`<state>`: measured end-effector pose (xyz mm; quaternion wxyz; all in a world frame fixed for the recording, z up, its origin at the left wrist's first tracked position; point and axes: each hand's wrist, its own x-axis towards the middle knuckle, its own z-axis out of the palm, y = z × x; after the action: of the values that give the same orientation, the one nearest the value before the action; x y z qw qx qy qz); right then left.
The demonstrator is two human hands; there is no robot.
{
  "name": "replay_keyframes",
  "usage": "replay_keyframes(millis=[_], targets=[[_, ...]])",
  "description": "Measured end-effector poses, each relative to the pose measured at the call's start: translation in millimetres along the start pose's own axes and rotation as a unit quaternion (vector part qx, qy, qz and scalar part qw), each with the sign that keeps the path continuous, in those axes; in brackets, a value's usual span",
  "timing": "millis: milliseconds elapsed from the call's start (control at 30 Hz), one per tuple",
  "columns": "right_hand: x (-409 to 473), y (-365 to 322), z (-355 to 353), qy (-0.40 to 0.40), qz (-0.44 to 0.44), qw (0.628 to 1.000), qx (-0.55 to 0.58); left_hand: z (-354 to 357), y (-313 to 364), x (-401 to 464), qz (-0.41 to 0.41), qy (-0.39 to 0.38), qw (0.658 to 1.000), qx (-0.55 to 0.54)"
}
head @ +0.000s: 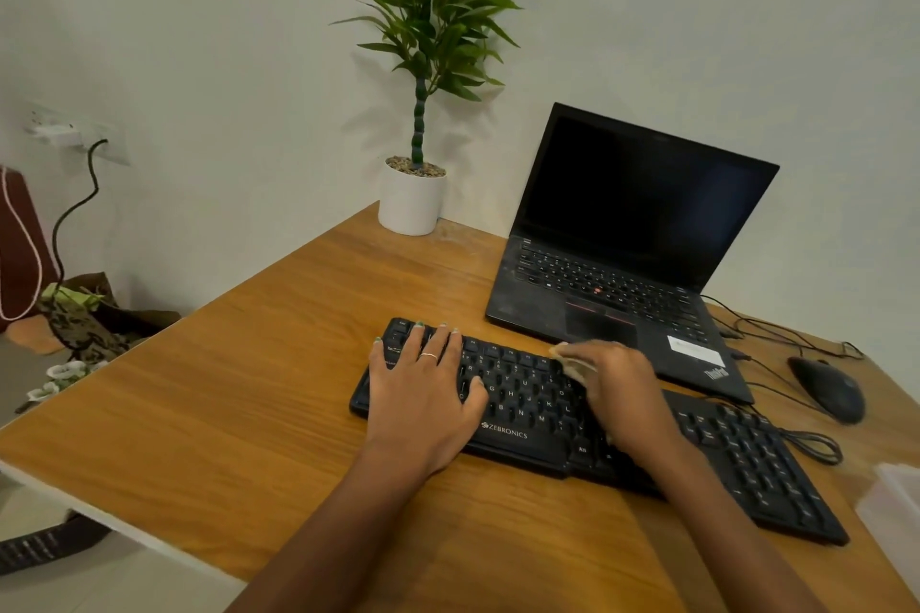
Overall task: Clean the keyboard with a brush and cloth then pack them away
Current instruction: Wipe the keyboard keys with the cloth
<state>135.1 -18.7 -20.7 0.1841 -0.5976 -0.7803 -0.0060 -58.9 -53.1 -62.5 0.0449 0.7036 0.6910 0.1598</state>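
On the bench (279, 363), the left hand (423, 393) lies spread flat steadying the keyboard (527, 413) while the right hand (617, 393) grips the cloth (572, 363) over the keys, so wiping seems underway; no brush shows, and packing remains.

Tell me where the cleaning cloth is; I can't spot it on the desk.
In the head view, the cloth is under the right hand, pressed on the keyboard near its middle, just before the laptop.

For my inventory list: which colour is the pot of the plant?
White; the pot shows best in the head view.
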Motion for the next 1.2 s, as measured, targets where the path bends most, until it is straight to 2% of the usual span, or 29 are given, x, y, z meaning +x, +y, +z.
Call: replay_keyframes(millis=[200, 300, 433, 500, 600, 733, 833, 967, 1033, 1100, 1200], targets=[[10, -73, 35, 0.024, -0.133, 0.989, 0.063, -1, 0, -2, 0.000, 0.005, 1.000, 0.002], [3, -55, 30, 0.028, -0.108, 0.992, 0.064, -1, -2, -1, -0.002, 0.003, 1.000, 0.004], [-13, -3, 11, 0.018, 0.004, 0.999, -0.043, -1, -2, 0, 0.001, -0.001, 1.000, 0.003], [-18, 1, 6, 0.029, 0.041, 0.997, -0.050, 0, -1, 0, 0.002, -0.004, 1.000, 0.003], [-17, -28, 15, 0.060, -0.006, 0.998, 0.013, -1, 0, 0, 0.002, -0.003, 1.000, 0.005], [-17, -73, 31, 0.027, -0.127, 0.990, 0.063, -2, 0, -1, 0.001, -0.007, 1.000, 0.003], [-20, -65, 24, 0.031, -0.100, 0.994, 0.033, -2, -1, -1, 0.001, -0.001, 1.000, 0.001], [-22, -21, 7, 0.041, 0.018, 0.997, -0.059, -1, -2, 0, 0.003, 0.000, 1.000, -0.004], [-22, -13, 5, 0.068, 0.068, 0.995, -0.041, 0, -1, 0, 0.004, 0.000, 1.000, -0.003], [-26, -25, 10, 0.075, 0.048, 0.996, 0.025, 0, -1, 0, 0.004, 0.000, 1.000, -0.003], [-41, -47, 19, 0.030, -0.060, 0.995, 0.078, 1, -1, 1, 0.004, 0.001, 1.000, 0.002]])
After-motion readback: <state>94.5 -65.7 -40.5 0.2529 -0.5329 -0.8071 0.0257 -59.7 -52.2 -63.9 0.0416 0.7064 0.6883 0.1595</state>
